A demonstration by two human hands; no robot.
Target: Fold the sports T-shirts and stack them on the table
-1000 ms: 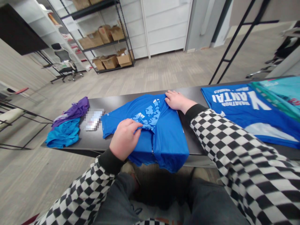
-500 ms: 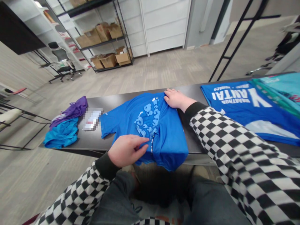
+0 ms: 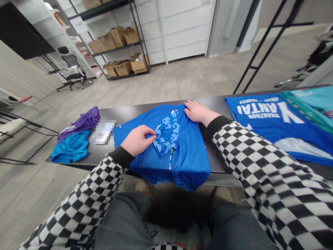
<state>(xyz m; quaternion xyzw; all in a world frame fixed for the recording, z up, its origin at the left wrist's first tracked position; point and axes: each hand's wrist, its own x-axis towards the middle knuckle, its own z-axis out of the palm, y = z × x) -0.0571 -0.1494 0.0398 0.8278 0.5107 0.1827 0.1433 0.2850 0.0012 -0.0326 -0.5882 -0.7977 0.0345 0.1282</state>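
Note:
A royal-blue T-shirt (image 3: 182, 156) with a light-blue print lies partly folded on the black table (image 3: 125, 113), its lower end hanging over the near edge. My left hand (image 3: 137, 139) rests on the shirt's left half, its fingers pinching the fabric beside the print. My right hand (image 3: 197, 111) presses down on the shirt's far right corner, fingers curled over the cloth. Both arms wear black-and-white checked sleeves.
A purple garment (image 3: 83, 121) and a turquoise one (image 3: 70, 149) lie bunched at the table's left end beside a blurred card (image 3: 104, 131). A blue shirt with white lettering (image 3: 273, 121) and teal shirts (image 3: 312, 100) are spread at the right. Shelving with cardboard boxes (image 3: 119, 41) stands behind.
My left hand slid down toward the near edge along the shirt, then came back up and left to pinch the cloth beside the print. My right hand stayed put.

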